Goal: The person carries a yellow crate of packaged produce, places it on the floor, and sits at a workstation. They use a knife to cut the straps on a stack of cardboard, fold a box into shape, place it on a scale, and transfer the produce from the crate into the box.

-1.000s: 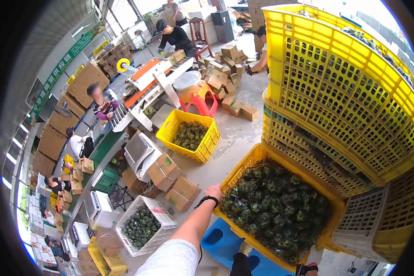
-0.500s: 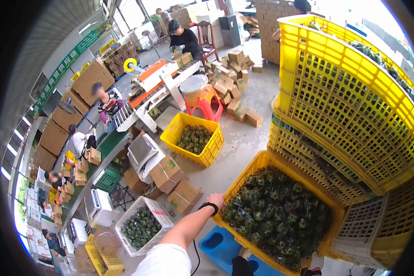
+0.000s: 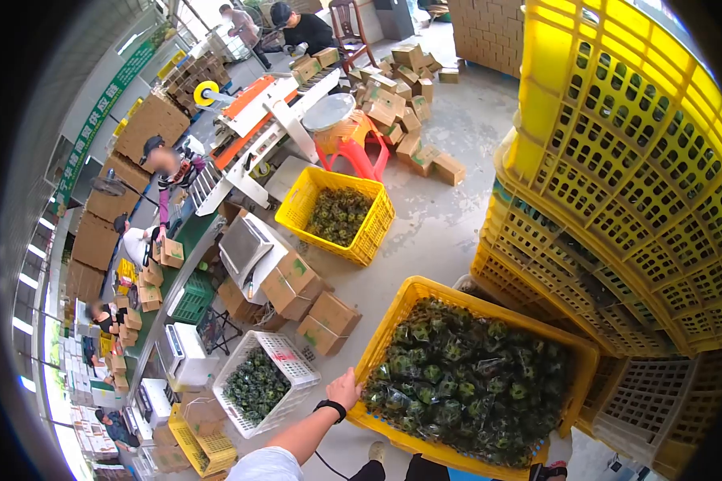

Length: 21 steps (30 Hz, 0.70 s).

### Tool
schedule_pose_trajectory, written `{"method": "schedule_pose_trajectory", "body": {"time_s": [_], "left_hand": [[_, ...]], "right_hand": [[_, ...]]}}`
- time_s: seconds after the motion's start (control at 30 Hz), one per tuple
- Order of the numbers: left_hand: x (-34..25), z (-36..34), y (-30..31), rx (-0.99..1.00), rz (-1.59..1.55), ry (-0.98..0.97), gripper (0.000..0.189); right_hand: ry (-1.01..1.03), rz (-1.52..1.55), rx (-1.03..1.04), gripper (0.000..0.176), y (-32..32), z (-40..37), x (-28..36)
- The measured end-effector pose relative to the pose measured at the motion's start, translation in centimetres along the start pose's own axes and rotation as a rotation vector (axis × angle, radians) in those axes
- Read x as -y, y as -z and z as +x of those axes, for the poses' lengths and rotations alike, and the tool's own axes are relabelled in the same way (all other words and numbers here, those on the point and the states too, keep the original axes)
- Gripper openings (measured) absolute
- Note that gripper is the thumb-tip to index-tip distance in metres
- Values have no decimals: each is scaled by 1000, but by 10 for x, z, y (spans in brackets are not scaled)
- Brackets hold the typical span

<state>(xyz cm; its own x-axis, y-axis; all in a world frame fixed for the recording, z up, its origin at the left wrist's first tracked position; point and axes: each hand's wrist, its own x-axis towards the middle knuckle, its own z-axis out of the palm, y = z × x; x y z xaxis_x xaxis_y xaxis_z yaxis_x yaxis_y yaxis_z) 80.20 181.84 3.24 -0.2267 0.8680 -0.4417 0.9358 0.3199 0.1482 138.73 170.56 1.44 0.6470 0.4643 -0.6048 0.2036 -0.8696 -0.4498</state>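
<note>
My left hand (image 3: 344, 388), with a black band at the wrist, is closed around the left end rim of a large yellow plastic crate (image 3: 465, 290). Dark green, roundish items (image 3: 469, 377) in clear plastic wrapping fill the crate. My right hand (image 3: 559, 447) shows only in part at the crate's lower right corner, against its rim; most of its fingers are hidden. Beneath the crate's near edge, a sliver of a blue object (image 3: 467, 475) shows.
Stacked yellow crates (image 3: 618, 176) rise at the right. A white crate (image 3: 279, 377), another yellow crate (image 3: 361, 248) and cardboard boxes (image 3: 329, 321) stand left and ahead. Beyond are a red stool (image 3: 359, 156), a packing machine (image 3: 269, 120) and several people along a green conveyor (image 3: 196, 232).
The filled yellow crate has moved left and towards me with my left hand on its rim, now covering most of the blue object. A person by the machine has reached towards a box.
</note>
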Motion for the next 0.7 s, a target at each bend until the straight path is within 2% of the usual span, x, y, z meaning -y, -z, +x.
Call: {"method": "schedule_pose_trajectory", "body": {"time_s": [0.03, 0.07, 0.13, 0.17, 0.23, 0.27, 0.33, 0.4, 0.47, 0.5, 0.53, 0.57, 0.6, 0.67, 0.7], "left_hand": [[-3, 0, 3, 16, -27, 8, 36], [-4, 0, 3, 1, -30, 9, 36], [0, -3, -4, -52, -111, -40, 35], [3, -2, -6, -59, -117, -52, 37], [8, 2, -5, -74, -136, -87, 39], [10, 1, -7, -80, -163, -109, 40], [23, 8, -18, -55, -186, -92, 42], [35, 14, -15, -101, -155, -154, 40], [38, 29, 2, -70, -110, -159, 37], [40, 39, 6, -81, -74, -208, 31], [40, 48, 9, -91, -36, -254, 26], [42, 57, 11, -129, -20, -292, 24], [42, 61, 15, -158, 5, -331, 22], [49, 81, 5, -131, 64, -317, 30], [49, 84, 5, -122, 55, -339, 31]], "right_hand": [[55, 31, -26, 51, -1, 7, 5], [187, 13, -65, 54, -7, 41, -25], [313, -320, -337, 56, -11, 54, -4], [317, -311, -342, 56, -9, 58, 4], [212, -16, -27, 59, -1, 58, 13], [224, -13, -37, 59, -3, 55, 6], [264, -50, -227, 59, -16, 47, -15], [302, 71, -185, 57, -19, 22, -35], [75, -12, -202, 55, -27, -13, -44], [111, 7, -233, 52, -37, -36, -51], [147, 24, -260, 50, -46, -49, -69], [148, 25, -259, 50, -63, -32, -115], [274, 312, -239, 44, -92, 25, -203], [245, 407, -180, 40, -107, -19, -240], [167, 421, -168, 40, -110, -29, -242]]}}
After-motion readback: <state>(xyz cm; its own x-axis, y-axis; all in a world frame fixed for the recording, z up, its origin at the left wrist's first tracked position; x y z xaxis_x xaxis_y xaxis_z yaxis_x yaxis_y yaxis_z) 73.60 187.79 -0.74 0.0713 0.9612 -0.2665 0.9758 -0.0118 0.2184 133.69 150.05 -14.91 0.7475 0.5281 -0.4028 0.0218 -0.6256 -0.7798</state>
